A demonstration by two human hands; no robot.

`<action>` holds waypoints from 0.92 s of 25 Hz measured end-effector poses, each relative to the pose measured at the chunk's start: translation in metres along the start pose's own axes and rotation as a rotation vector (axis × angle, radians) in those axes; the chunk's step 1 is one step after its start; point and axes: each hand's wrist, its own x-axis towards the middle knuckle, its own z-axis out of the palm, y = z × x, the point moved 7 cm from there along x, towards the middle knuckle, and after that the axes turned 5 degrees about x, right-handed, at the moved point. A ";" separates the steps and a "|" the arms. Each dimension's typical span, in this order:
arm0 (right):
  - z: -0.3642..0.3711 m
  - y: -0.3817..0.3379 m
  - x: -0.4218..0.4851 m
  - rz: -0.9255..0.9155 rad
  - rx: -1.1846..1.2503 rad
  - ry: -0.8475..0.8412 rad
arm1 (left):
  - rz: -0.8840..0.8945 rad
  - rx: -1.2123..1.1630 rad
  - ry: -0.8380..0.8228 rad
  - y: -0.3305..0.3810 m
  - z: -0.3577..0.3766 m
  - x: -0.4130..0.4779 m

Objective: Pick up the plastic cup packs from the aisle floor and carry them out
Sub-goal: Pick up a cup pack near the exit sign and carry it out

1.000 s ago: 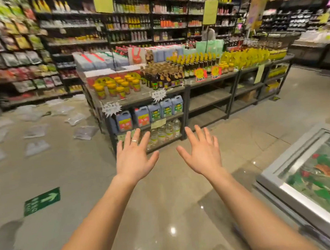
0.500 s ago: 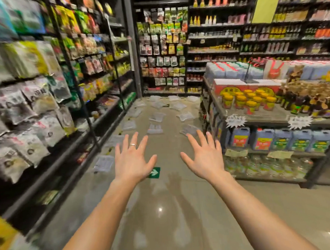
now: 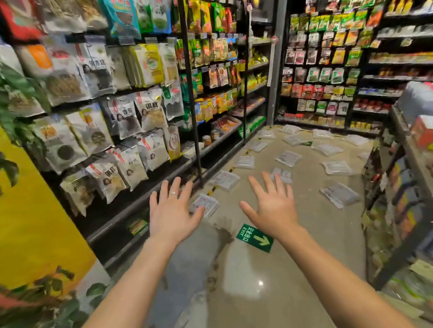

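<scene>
Now, left hand [image 3: 174,216]: is stretching forward palm down above the floor, fingers straight and spread, thumb out to the side, holding nothing; a ring [image 3: 172,193] is sitting on one finger.
Right hand [image 3: 274,208]: is reaching out level with the left, palm down, fingers fanned apart, gripping nothing.
Cup packs [image 3: 288,158]: are lying flat and scattered over the aisle floor [image 3: 254,287], from just beyond the fingertips to the far shelves; none is touching either hand.
Nearest pack [image 3: 207,202]: is lying by the foot of the left shelves, partly hidden behind the thumb side of the left hand, showing between the two hands and closer to the left one.
Second pack [image 3: 225,179]: is lying just past it up the aisle, showing between the two sets of fingertips.
Third pack [image 3: 283,175]: is peeking out from behind the right hand's fingertips, down on the floor beyond them.
Side pack [image 3: 340,195]: is lying to the right of the right hand, near the foot of the display rack [image 3: 399,179].
Exit sign [image 3: 255,237]: is sticking to the floor, green with an arrow, showing between the forearms just beside the right wrist.
Left shelves [image 3: 132,118]: are carrying rows of hanging bags.
Far shelves [image 3: 331,82]: are closing the aisle's end, with several packs lying at their foot.
</scene>
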 end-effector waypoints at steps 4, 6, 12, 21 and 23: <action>0.018 0.023 0.075 -0.074 0.008 -0.054 | -0.060 0.008 -0.012 0.024 0.009 0.061; 0.026 0.037 0.112 -0.104 0.030 -0.077 | -0.091 0.007 -0.006 0.034 0.016 0.091; 0.059 0.053 0.197 -0.147 0.063 -0.109 | -0.136 -0.003 -0.037 0.040 0.049 0.161; 0.156 0.021 0.345 -0.148 0.003 -0.156 | -0.114 -0.030 -0.058 -0.028 0.147 0.316; 0.181 0.005 0.390 -0.114 0.006 -0.171 | -0.089 -0.030 -0.080 -0.054 0.171 0.365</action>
